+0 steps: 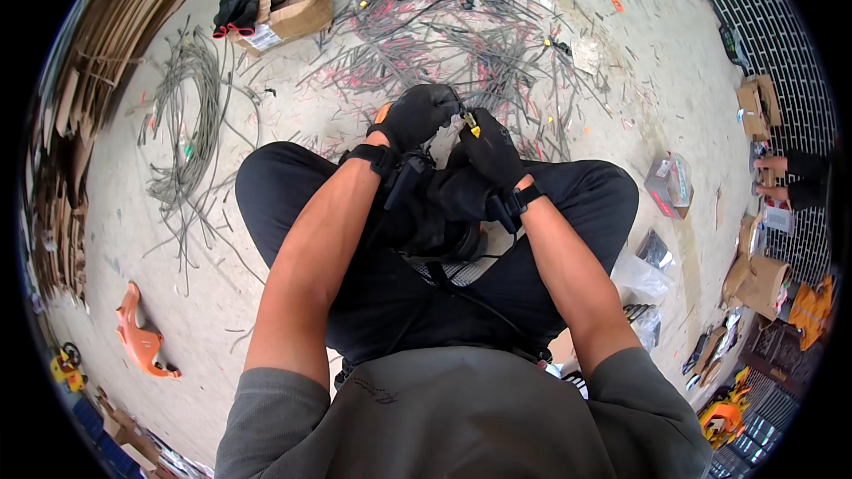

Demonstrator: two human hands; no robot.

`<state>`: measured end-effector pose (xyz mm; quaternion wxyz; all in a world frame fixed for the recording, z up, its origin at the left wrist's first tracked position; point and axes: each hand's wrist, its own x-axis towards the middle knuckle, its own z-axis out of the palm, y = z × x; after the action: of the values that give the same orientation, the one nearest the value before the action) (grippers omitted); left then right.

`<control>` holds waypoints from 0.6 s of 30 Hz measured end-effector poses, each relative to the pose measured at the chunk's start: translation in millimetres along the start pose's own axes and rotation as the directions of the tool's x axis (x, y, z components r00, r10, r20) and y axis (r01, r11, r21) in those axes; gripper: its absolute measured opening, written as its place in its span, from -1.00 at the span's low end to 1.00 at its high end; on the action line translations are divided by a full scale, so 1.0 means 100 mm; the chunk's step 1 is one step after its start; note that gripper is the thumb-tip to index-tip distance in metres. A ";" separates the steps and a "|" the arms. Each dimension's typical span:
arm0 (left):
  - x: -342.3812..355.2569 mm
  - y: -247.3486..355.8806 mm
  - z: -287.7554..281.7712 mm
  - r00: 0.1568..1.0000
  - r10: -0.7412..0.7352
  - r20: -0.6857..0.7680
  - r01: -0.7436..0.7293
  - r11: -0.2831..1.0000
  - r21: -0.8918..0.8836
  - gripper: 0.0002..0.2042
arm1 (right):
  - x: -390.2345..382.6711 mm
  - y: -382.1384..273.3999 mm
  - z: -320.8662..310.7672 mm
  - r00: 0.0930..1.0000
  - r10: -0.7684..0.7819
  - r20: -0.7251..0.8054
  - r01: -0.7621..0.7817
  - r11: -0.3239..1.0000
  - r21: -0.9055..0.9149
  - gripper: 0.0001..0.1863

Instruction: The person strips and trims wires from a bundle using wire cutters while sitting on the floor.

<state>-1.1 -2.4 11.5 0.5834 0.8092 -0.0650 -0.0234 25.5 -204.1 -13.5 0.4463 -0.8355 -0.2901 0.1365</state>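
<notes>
Both my hands wear black gloves and meet in front of my crossed legs. My left hand (422, 115) is closed, its fingertips pinched at a dark, thin piece too small to name. Close against it, my right hand (493, 149) is closed around a small dark piece with a yellow part (473, 125); its exact kind cannot be made out. Just beyond the hands, a wide heap of cut grey, black and red cables (435, 27) covers the floor.
To the left lie a loose coil of grey cable (191, 115) and an orange plastic part (142, 337). An open cardboard box (297, 13) with a black glove (237, 7) on its edge stands far left. A clear plastic box (668, 184) sits to the right, near another person's legs (774, 179).
</notes>
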 end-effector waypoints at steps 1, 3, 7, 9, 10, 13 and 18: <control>0.04 -0.01 0.00 0.993 0.115 -0.001 -0.114 0.990 0.083 -0.85 | 0.01 -0.01 -0.01 1.000 -0.014 -0.020 0.015 0.999 0.046 -0.70; -0.04 -0.21 -0.10 0.951 0.308 0.012 -0.297 0.902 0.313 -0.85 | 0.13 -0.48 -0.18 0.925 -0.332 0.187 0.332 0.943 0.031 -0.66; 0.09 -0.33 0.00 0.785 0.616 0.065 -0.559 0.659 0.503 -0.82 | -0.02 0.41 0.19 0.887 -0.457 0.068 0.439 0.788 -0.432 -0.64; 0.08 -0.04 -0.06 0.972 0.219 0.079 -0.232 0.942 0.242 -0.84 | 0.01 0.23 0.09 0.995 0.072 0.073 -0.082 0.986 0.149 -0.54; 0.13 0.14 -0.06 0.991 0.133 0.008 -0.133 0.989 0.068 -0.85 | 0.08 0.23 0.08 1.000 0.007 0.017 -0.006 0.999 -0.043 -0.52; 0.12 0.07 0.02 0.999 0.033 -0.002 -0.033 0.999 0.024 -0.82 | 0.05 0.16 0.06 0.989 0.116 -0.090 -0.119 0.992 -0.029 -0.58; 0.07 0.07 0.02 0.998 -0.040 -0.050 0.040 0.999 -0.009 -0.90 | -0.03 0.13 0.23 0.972 0.165 -0.167 -0.176 0.983 -0.049 -0.64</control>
<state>5.4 -7.2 18.0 0.5874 0.8085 -0.0340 -0.0148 16.2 -196.0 -37.2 0.4284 -0.8794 -0.1841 0.0964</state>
